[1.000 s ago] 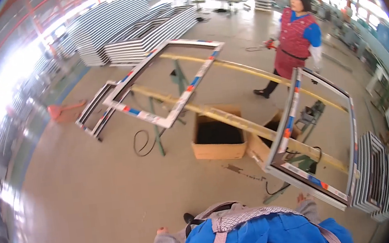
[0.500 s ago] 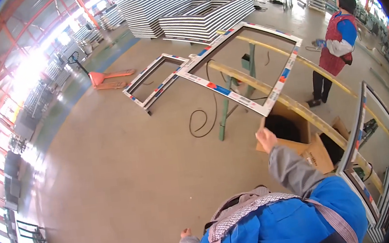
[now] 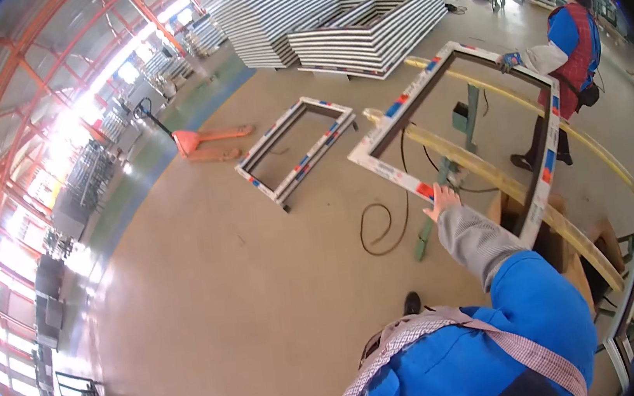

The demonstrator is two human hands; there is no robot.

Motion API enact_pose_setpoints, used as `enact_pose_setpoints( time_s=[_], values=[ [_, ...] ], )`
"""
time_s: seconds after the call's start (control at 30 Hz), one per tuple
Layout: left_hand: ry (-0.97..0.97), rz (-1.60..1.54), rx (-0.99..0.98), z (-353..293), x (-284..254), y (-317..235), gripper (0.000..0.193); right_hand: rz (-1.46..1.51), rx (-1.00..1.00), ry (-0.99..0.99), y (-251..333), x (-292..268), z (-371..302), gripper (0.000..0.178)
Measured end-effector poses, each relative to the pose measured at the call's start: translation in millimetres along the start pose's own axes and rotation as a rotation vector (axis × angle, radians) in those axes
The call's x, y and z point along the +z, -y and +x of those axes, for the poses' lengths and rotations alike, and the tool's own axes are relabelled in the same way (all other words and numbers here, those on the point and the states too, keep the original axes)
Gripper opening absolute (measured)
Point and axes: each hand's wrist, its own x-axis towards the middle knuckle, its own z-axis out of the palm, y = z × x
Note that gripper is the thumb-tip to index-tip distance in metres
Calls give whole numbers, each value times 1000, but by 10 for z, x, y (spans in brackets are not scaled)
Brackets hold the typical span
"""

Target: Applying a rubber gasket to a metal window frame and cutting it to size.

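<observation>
2 yellow-wrapped rails (image 3: 478, 168) on a green metal trestle (image 3: 425, 236) run beneath a large rectangular white-and-dark frame (image 3: 397, 177); a smaller rectangular white-and-dark frame (image 3: 313, 159) and an orange pallet jack (image 3: 187, 142) stand apart, leftward. Brown cardboard boxes (image 3: 570, 259) are partly covered, contents too dark to tell. The right hand (image 3: 444, 200) touches the large frame's near edge, fingers slightly bent, grip unclear; the left hand is out of view. A co-worker's gloved hand (image 3: 509, 61) touches the far edge.

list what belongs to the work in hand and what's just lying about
Likely in use:
- large white rectangular frame
- right hand at its near edge
- co-worker's gloved hand, far edge
- yellow rails beneath

Likely lying about:
- orange metal pallet truck
- smaller white rectangular frame
- stacked grey rectangular frames
</observation>
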Motion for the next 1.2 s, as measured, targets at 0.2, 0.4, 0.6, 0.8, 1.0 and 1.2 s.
enact_pose_setpoints(
  time_s=[0.2,0.4,0.6,0.8,1.0,1.2],
  values=[
    [84,-48,22,745,77,-710,41,-19,29,280,151,167,628,39],
    [240,-148,39,1815,792,-1016,42,101,-24,333,841,-269,960,38],
    [839,192,667,1221,2531,-4736,51,104,8,18,1287,-889,1295,37],
    [1345,306,1558,-175,3520,-6807,75,354,60,-459,1952,-1736,1639,28],
    [1793,22,1760,-1175,3529,-7505,85,782,407,-1419,2076,-1766,1529,48],
    [1649,82,1889,-921,3663,-7892,57,1176,403,-1779,2298,-1835,1205,61]
  ],
)
